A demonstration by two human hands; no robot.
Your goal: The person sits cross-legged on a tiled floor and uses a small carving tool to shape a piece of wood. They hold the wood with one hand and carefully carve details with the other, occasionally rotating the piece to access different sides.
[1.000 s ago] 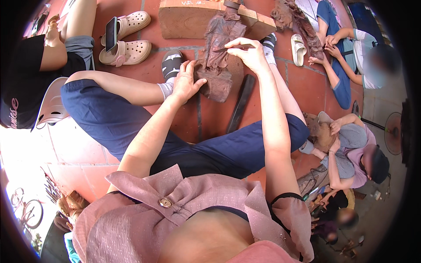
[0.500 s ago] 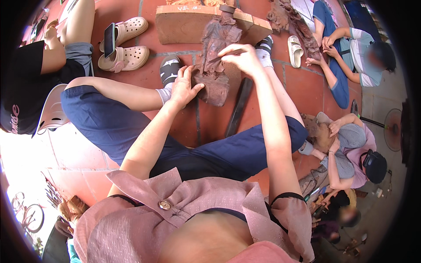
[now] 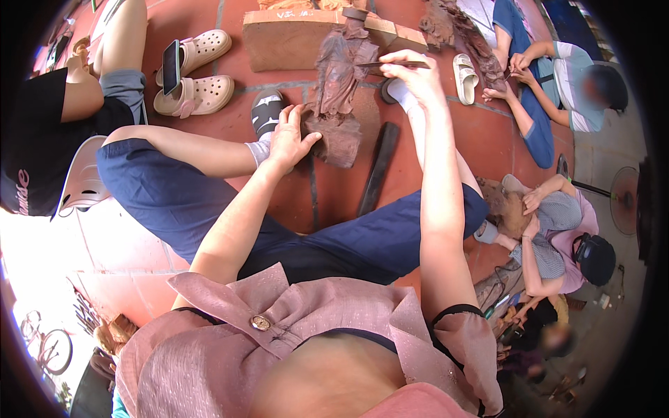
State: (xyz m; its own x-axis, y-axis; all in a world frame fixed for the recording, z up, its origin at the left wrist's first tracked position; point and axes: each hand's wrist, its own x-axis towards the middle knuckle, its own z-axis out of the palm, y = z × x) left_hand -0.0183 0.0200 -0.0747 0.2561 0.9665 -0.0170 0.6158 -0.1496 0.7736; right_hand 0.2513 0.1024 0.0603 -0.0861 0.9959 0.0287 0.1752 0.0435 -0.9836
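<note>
In front of me a reddish-brown carved wooden figure [image 3: 341, 73], robed and with a flat-topped head, stands on a rough wooden base. My left hand [image 3: 284, 145] holds the left side of that base, the thumb lying along its near edge. Between the fingers of my right hand [image 3: 418, 78] is a thin dark pen-like tool [image 3: 369, 65]. It points left, its tip close to the right side of the figure at upper-body height; whether it touches I cannot tell. A dark flat bar [image 3: 379, 169] lies on the floor right of the base.
A thick wooden block [image 3: 293, 43] stands behind the figure. Cream clogs [image 3: 202, 94] with a phone [image 3: 171, 67] propped on them lie at left. At right are a white sandal [image 3: 465, 78] and seated people with carved wood. Another person sits at left. My legs frame the workspace.
My right hand has moved up and right, away from the figure, and the tool in it now shows clearly. My left hand stays on the base.
</note>
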